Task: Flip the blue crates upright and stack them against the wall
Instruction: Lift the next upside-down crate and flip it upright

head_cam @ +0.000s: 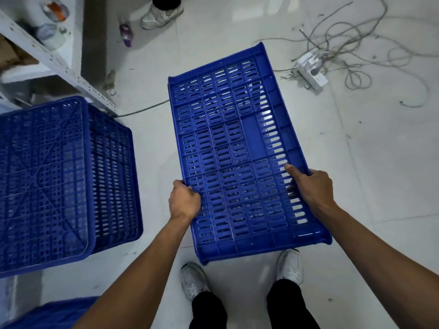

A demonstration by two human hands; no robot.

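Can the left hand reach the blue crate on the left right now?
Probably not yet: the left hand grips the held crate, shared with the right hand. Nothing stands between it and the crate on the left, so letting go should free it.

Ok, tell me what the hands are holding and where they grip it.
One blue slotted crate, in both hands: the left hand grips its left long edge, the right hand its right long edge, both toward the near end.
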